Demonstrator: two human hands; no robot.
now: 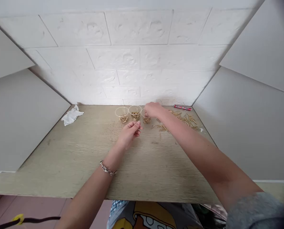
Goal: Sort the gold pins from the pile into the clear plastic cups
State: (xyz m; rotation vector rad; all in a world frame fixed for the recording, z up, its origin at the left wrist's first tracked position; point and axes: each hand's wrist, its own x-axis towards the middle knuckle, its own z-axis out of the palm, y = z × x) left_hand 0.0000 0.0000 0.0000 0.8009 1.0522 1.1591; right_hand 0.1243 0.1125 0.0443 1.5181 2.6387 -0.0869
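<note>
Centrally, against the back wall [132, 57]: one middle cup [135, 114], clear, holding small gold-coloured pieces. Left of it, a similar left cup [122, 115]; right of it, a right cup [146, 119], part-filled likewise. Right hand [152, 109]: at the right cup's mouth, fingertips hidden, grip cannot be told. Left hand [131, 129]: in front of the middle cup, thumb pressed to fingers, contents too small to tell. Well right of the middle cup: loose gold-coloured pins [186, 118], red tube [182, 107]. Far left: crumpled white tissue [72, 115].

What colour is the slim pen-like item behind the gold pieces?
Mostly red; the head view shows it.
</note>
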